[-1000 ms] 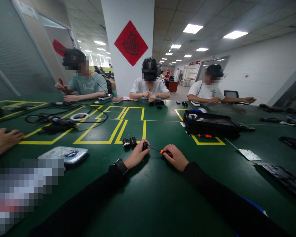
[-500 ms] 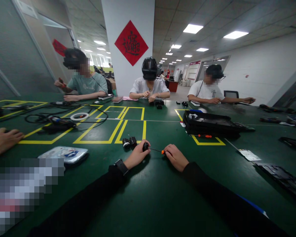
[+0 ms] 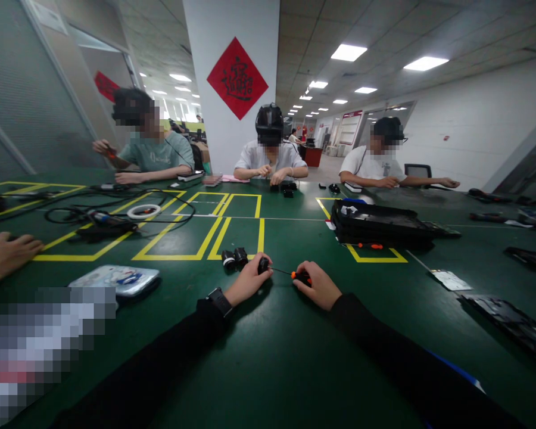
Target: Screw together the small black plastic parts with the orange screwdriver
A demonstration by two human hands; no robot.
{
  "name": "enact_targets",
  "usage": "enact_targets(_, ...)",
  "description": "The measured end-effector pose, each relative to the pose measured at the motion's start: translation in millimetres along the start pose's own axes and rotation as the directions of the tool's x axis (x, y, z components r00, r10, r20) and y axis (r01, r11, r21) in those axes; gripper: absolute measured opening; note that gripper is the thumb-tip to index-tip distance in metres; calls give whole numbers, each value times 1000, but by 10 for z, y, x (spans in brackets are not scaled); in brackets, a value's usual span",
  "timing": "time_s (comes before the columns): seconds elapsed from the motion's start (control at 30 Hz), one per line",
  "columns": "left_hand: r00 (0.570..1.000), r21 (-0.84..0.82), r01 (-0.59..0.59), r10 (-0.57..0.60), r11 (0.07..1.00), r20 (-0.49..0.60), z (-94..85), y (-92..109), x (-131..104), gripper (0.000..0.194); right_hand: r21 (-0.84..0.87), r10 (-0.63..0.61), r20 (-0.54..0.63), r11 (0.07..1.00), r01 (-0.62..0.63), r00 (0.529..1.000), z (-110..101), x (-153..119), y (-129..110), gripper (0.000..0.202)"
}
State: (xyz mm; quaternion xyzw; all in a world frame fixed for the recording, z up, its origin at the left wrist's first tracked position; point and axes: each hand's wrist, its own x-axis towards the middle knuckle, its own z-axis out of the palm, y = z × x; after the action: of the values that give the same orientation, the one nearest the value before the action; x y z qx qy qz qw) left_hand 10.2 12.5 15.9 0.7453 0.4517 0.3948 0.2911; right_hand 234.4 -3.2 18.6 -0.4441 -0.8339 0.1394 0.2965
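My left hand (image 3: 249, 279) is closed round a small black round part (image 3: 263, 265) just above the green table. In my right hand (image 3: 318, 286) is a screwdriver (image 3: 301, 277) with an orange and black handle, its thin shaft lying level and pointing left. The tip of the shaft meets the right side of the black part. Two more black cylindrical parts (image 3: 234, 260) stand side by side just left of my left hand.
A stack of black trays (image 3: 379, 223) lies right of centre, an orange screwdriver (image 3: 370, 246) before it. A phone-like case (image 3: 118, 280) and black cables (image 3: 102, 220) are left. Another person's hand (image 3: 11, 256) rests far left. Several people sit around the table (image 3: 268, 369).
The fingers of my right hand have shifted on the screwdriver handle, so more of the handle shows. My left hand has stayed in place with the black part.
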Motion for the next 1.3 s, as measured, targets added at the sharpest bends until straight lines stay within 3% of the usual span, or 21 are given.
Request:
enact_targets(0.23,1000,5,-5,5,1000,3,-1,10,-6,16,-31,-48,12,998,49,999,-19,31,5,22)
enact_targets(0.37,1000,14,-14,14,1000,-4,8,-23,1,16,-13,-64,-5,998,63,998,0,27,25,14)
enact_targets(0.43,1000,12,-16,16,1000,-1,8,-32,3,16,10,-56,-19,998,56,998,7,17,29,8)
enact_targets(0.63,1000,3,-13,13,1000,28,2,-27,-6,18,76,-12,-52,997,16,999,11,-9,19,17)
enact_targets(0.83,1000,12,-4,4,1000,19,12,-7,-13,19,25,-24,-41,999,25,999,-3,14,6,10)
enact_targets(1.0,1000,17,29,-29,999,7,12,8,-21,21,18,-24,-52,1000,25,998,20,39,76,19)
enact_targets(1.17,1000,14,22,-21,1000,-2,-4,9,-26,21,52,-30,-45,998,32,999,20,23,72,6)
enact_targets(1.3,1000,1,16,-16,1000,-6,-4,17,-28,20,79,15,-36,997,-12,999,12,0,23,16)
